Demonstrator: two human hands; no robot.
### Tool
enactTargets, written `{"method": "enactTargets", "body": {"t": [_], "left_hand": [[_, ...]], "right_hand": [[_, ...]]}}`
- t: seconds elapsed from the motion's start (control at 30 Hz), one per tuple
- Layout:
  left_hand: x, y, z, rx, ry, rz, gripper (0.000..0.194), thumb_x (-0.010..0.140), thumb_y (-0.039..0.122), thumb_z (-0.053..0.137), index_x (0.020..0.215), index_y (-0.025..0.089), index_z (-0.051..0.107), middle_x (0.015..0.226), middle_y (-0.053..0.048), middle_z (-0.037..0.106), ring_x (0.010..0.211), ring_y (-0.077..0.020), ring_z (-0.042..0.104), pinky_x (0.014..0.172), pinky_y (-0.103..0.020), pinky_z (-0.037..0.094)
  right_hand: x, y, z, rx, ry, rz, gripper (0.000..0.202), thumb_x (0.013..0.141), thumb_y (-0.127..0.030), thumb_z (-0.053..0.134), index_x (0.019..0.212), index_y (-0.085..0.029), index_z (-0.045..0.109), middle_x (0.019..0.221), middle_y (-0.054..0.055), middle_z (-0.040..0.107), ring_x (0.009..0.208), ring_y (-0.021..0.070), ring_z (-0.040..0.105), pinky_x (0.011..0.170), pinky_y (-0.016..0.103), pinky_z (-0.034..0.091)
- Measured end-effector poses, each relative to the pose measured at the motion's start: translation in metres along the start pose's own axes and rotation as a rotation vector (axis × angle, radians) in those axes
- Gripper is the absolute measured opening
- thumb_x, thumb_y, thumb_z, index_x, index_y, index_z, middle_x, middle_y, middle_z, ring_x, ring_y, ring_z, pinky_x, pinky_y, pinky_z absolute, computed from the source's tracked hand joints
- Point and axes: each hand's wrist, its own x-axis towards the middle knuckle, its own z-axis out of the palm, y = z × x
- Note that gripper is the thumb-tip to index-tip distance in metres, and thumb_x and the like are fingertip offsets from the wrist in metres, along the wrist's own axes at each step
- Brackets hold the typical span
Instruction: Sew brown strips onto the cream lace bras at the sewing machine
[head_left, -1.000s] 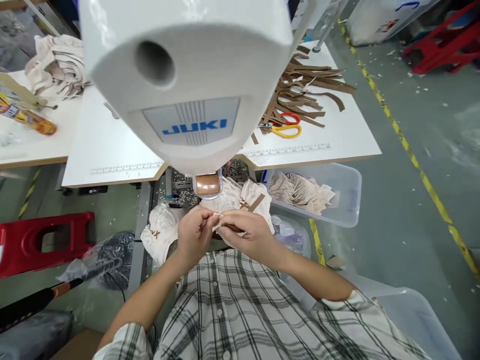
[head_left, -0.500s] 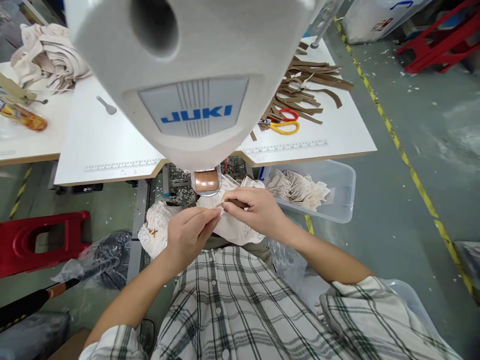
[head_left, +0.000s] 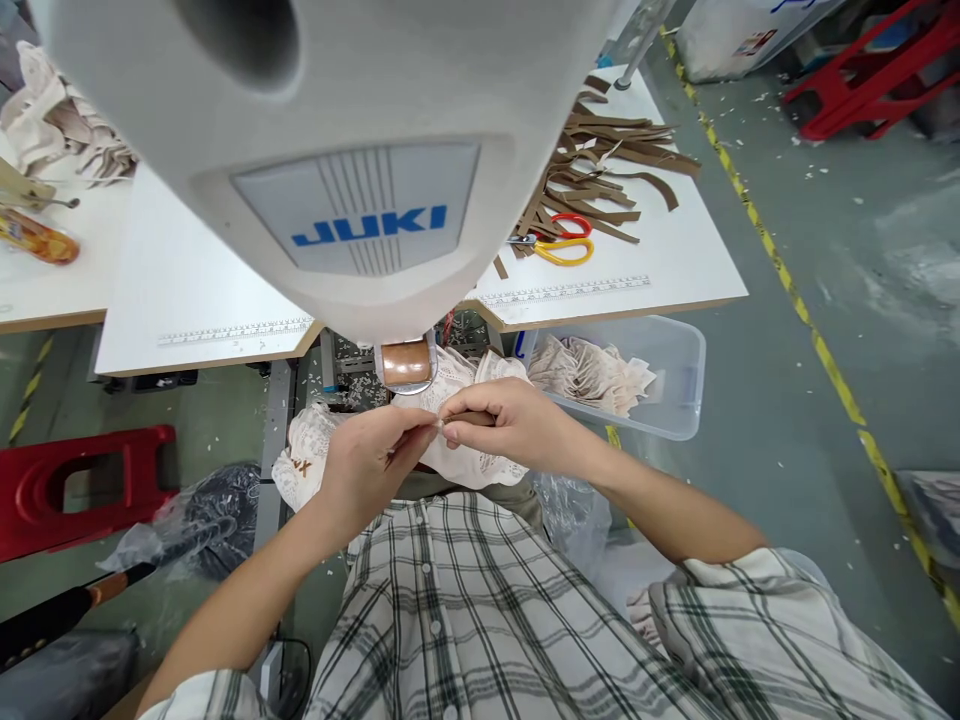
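Note:
A short folded brown strip [head_left: 472, 419] lies in the curled fingers of my right hand [head_left: 510, 425]. My left hand [head_left: 375, 450] is closed in a pinch, its fingertips meeting those of the right at the strip's end. A small pale bit shows between them, too small to make out. White lace fabric [head_left: 480, 468] lies beneath both hands, in front of the sewing machine arm's rounded end [head_left: 406, 366]. More bunched lace fabric [head_left: 304, 455] is left of my left hand.
The large JUKI machine head [head_left: 360, 210] hangs over the white table [head_left: 675, 250]. On its right part lie brown strips [head_left: 619, 160] and red-and-yellow scissors [head_left: 562, 248]. A clear bin [head_left: 686, 390] holds pale fabric pieces. A red stool [head_left: 146, 480] stands at left.
My hands have come together, fingertips now touching at the strip's end. The left has shifted slightly left and down. The camera view has turned a little, moving the machine head left.

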Motion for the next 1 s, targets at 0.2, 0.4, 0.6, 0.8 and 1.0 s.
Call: {"method": "enactTargets", "body": {"t": [0.2, 0.4, 0.6, 0.8, 1.0], "left_hand": [[0.001, -0.001, 0.005, 0.133, -0.132, -0.049, 0.028, 0.102, 0.028, 0.043, 0.096, 0.019, 0.068, 0.08, -0.002, 0.073, 0.069, -0.0155, 0.066, 0.062, -0.026, 0.044], [0.003, 0.006, 0.01, 0.154, 0.001, -0.131, 0.029, 0.102, 0.03, 0.042, 0.09, 0.019, 0.065, 0.07, 0.001, 0.069, 0.06, -0.0127, 0.061, 0.057, -0.024, 0.04], [0.008, -0.022, -0.004, 0.534, 0.256, 0.224, 0.021, 0.095, 0.022, 0.058, 0.115, 0.022, 0.065, 0.068, 0.002, 0.069, 0.06, -0.0127, 0.06, 0.057, -0.026, 0.038], [0.015, -0.057, -0.02, 0.602, 0.174, 0.54, 0.047, 0.088, 0.009, 0.056, 0.132, 0.028, 0.056, 0.072, 0.003, 0.066, 0.061, -0.0124, 0.058, 0.057, -0.027, 0.038], [0.019, -0.041, -0.022, 0.761, 0.065, 0.464, 0.034, 0.09, 0.011, 0.051, 0.119, 0.023, 0.064, 0.056, 0.004, 0.051, 0.051, -0.0137, 0.047, 0.049, -0.03, 0.026]], "right_hand": [[0.001, 0.001, 0.008, -0.032, 0.075, -0.032, 0.013, 0.089, -0.029, 0.063, 0.087, -0.019, 0.072, 0.058, -0.006, 0.048, 0.055, 0.008, 0.043, 0.055, 0.021, 0.031], [0.011, -0.007, 0.009, -0.391, 0.285, -0.275, 0.014, 0.089, -0.02, 0.056, 0.079, -0.018, 0.066, 0.068, -0.001, 0.055, 0.068, 0.0115, 0.048, 0.064, 0.025, 0.031], [0.048, -0.021, -0.014, -0.418, 0.138, -0.22, 0.017, 0.085, -0.021, 0.057, 0.069, -0.018, 0.054, 0.061, -0.004, 0.046, 0.062, 0.0098, 0.042, 0.059, 0.026, 0.025], [0.055, -0.034, -0.017, -0.535, 0.104, -0.152, 0.028, 0.084, -0.019, 0.055, 0.061, -0.018, 0.04, 0.056, -0.005, 0.035, 0.055, 0.0089, 0.028, 0.057, 0.029, 0.019], [0.043, -0.023, -0.005, -0.585, 0.266, -0.211, 0.015, 0.092, -0.028, 0.055, 0.085, -0.019, 0.064, 0.084, 0.005, 0.062, 0.078, 0.0169, 0.053, 0.068, 0.029, 0.037]]}}
